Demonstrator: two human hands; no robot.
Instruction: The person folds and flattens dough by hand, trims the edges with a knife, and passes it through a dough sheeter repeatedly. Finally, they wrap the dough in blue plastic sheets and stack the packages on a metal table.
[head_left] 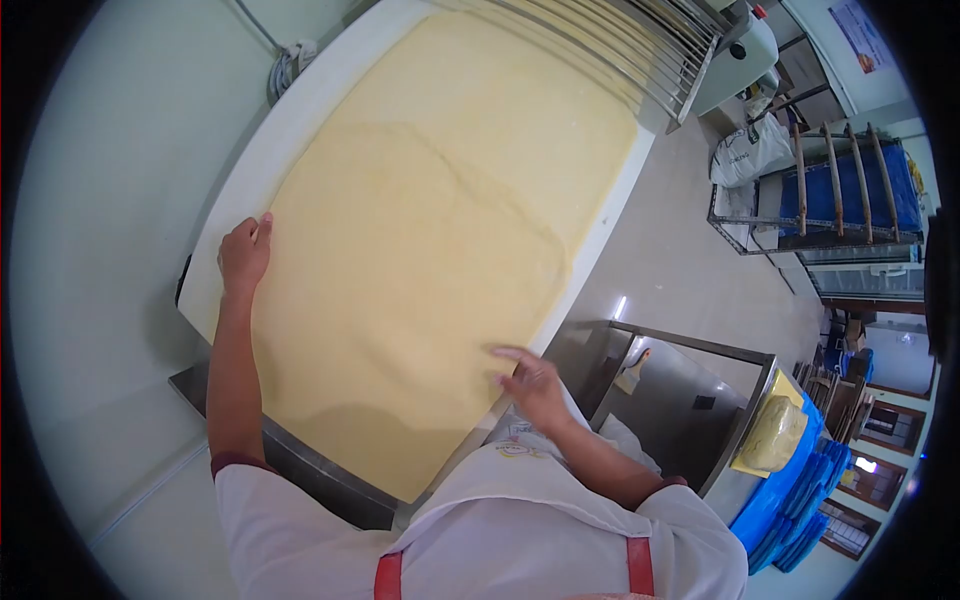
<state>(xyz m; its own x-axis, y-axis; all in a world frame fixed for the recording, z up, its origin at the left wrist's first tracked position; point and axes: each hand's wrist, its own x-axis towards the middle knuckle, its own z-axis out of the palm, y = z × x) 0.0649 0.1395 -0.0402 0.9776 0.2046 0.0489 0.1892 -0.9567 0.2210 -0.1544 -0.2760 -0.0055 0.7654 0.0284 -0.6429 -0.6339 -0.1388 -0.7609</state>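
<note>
A wide, thin sheet of pale yellow dough [400, 250] covers most of the white belt [225, 205] in front of me, with a low fold line running across its upper part. My left hand [243, 258] is at the sheet's left edge, fingers curled in and thumb along the dough's border. Above the lower right edge, close to my apron, is my right hand [533, 388]; its thumb and index finger are apart and slightly blurred, with nothing between them. The near end of the dough reaches the machine's metal edge [330, 470].
A metal grille guard [610, 45] spans the far end of the belt. To the right stands a steel table [690, 350] with a brush [632, 372] and a wrapped yellow block [774, 433] on it. Further off is a rack [830, 190]; a wall [100, 250] runs along the left.
</note>
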